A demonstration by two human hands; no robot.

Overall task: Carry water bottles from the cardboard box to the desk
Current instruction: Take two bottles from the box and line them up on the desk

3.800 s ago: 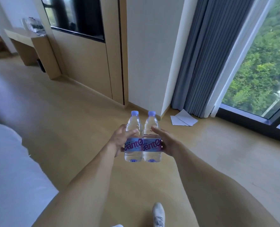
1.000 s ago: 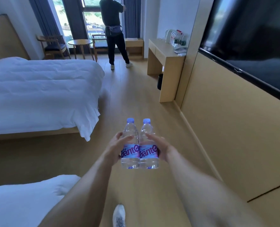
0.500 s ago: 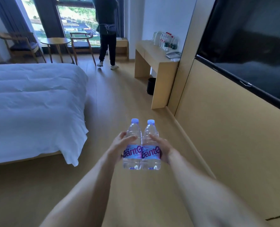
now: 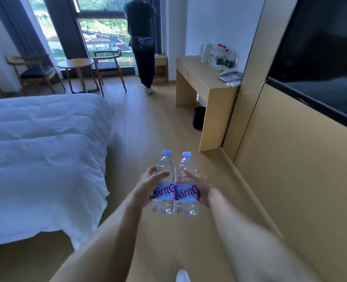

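Hotel room (image 4: 158, 123) — two clear, blue-capped bottles (image 4: 174, 186)

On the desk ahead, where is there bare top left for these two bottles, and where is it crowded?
The desk shows bare wood along its front edge and across its near-left stretch, out from the wall. The wall side is crowded: a kettle, a cluster of bottles and a telephone nearer the camera. The left hand and right hand each hold a water bottle.

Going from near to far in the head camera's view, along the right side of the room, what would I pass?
Two held water bottles → black bin under the desk → desk → phone → bottles on the desk → kettle.
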